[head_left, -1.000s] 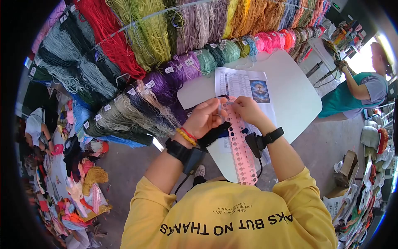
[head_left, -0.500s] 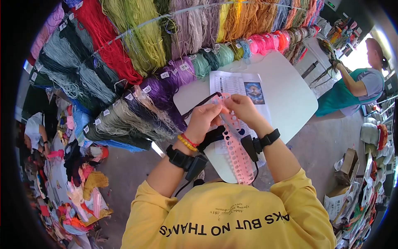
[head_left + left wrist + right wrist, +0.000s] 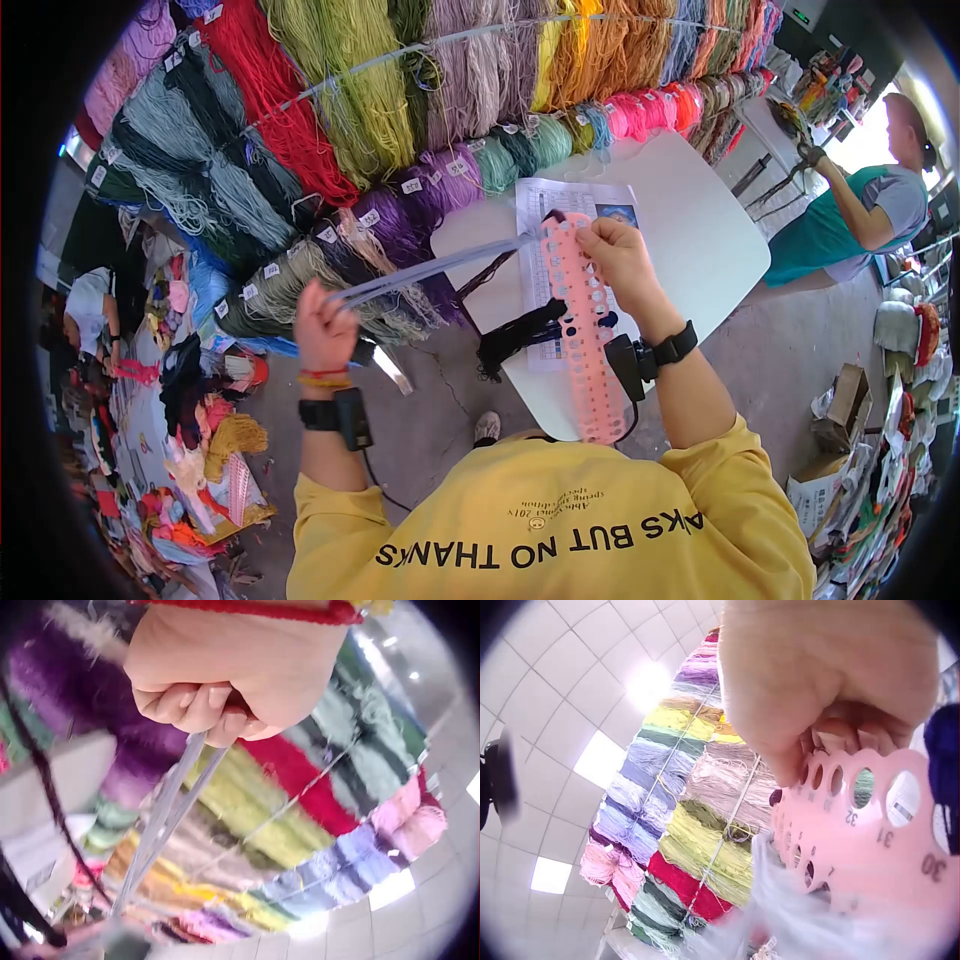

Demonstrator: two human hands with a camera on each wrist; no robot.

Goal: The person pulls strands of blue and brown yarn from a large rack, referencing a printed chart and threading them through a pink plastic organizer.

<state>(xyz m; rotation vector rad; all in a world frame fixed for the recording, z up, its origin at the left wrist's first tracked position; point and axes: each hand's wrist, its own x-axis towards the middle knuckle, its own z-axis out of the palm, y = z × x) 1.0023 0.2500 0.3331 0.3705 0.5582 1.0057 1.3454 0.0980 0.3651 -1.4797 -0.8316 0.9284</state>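
Note:
My left hand (image 3: 326,325), out to the left of the table, grips a few pale blue-grey thread strands (image 3: 430,268) in curled fingers. Those strands stretch taut to the far end of a pink perforated thread card (image 3: 590,385). My right hand (image 3: 622,262) pinches the card's right edge near that end. Numbers such as 30, 31 and 32 mark the card's holes in the right wrist view. A black thread bundle (image 3: 522,335) hangs from the card's left side, and a thinner dark strand (image 3: 484,277) lies farther up. In the left wrist view the blue-grey strands (image 3: 161,825) run down from the fist.
Under the card are a printed sheet (image 3: 540,205) and a white table (image 3: 700,210). Labelled skeins in many colours, purple ones (image 3: 395,215) among them, hang along the table's far and left sides. A person in a green apron (image 3: 825,225) stands at the right.
Both hands were together at the card's far end. Now the left hand has moved away to the left, drawing the blue-grey strands out, while the right hand stays on the card.

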